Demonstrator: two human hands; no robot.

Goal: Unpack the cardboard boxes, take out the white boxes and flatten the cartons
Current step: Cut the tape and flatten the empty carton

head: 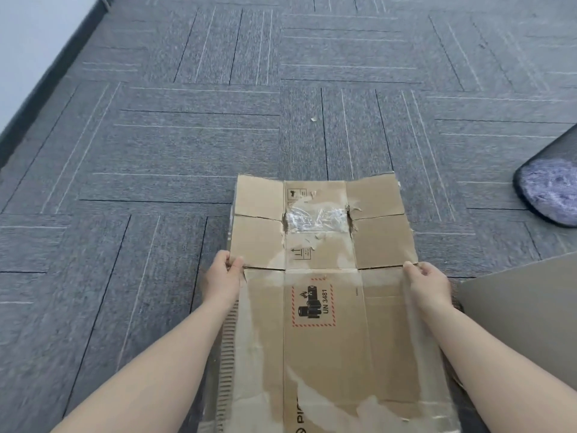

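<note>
Matt torn cardboard carton (324,339), ribbed carpet (156,151)
</note>
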